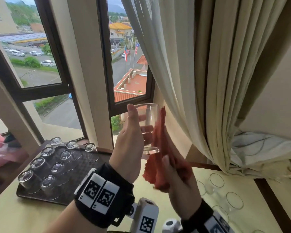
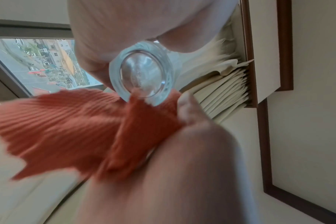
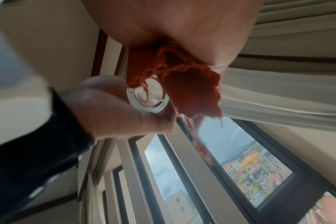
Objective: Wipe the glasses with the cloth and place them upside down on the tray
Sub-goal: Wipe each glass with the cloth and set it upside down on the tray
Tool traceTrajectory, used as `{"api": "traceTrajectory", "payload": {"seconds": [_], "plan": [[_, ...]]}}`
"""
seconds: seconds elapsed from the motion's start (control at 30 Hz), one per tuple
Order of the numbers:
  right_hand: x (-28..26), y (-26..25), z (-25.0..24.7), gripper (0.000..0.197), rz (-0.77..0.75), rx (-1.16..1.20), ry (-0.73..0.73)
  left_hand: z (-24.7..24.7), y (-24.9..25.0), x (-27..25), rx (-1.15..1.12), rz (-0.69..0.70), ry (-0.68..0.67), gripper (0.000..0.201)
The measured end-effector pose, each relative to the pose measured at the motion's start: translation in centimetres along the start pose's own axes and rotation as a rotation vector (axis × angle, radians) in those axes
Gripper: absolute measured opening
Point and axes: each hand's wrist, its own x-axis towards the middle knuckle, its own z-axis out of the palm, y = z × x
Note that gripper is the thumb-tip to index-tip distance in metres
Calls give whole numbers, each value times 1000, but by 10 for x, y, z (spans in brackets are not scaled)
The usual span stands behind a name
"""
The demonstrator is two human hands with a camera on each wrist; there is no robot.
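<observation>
While our left hand (image 1: 131,142) curls its fingers (image 1: 145,128) round the upright glass (image 1: 148,125), thumb raised along the near wall, our right hand (image 1: 176,179) pinches the orange cloth (image 1: 160,142) and presses it against the glass's right side. We hold the glass in the air before the window (image 1: 128,47), well above the table (image 1: 23,216). At left, the dark tray (image 1: 71,190) carries nine inverted glasses (image 1: 38,163). At right, several upright glasses (image 1: 216,180) stand on the table below the curtain (image 1: 208,81).
</observation>
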Motion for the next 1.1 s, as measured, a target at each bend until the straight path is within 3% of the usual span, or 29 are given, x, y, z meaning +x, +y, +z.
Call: {"api": "traceTrajectory", "payload": {"seconds": [0.1,0.2,0.37,0.53,0.63,0.7,0.8,0.93,1.03,1.1], "plan": [[19,-13,-2,50,-60,48,59,10,-9,-7,-6,-46,-22,72],[17,-22,0,50,-160,8,-38,16,-8,-9,-51,-77,13,80],[-17,2,-1,47,-167,-102,-92,8,8,-3,-91,16,-4,82],[-14,3,-4,54,2,32,23,5,-1,0,-89,-13,-21,115],[4,-19,-10,25,-3,120,166,16,-5,-12,-97,-32,-57,93],[13,-31,-14,33,-67,157,156,25,-9,-18,-103,-87,-93,77],[3,-38,-12,39,-137,148,23,30,-13,-21,-140,-157,-86,80],[-31,-15,-15,51,-127,-110,-57,22,-7,-16,-116,-134,-47,85],[-35,-2,-16,53,-41,-57,-29,15,-6,-13,-121,-102,-39,90],[-22,-5,-14,45,6,35,73,16,-7,-17,-103,-94,-67,91]]}}
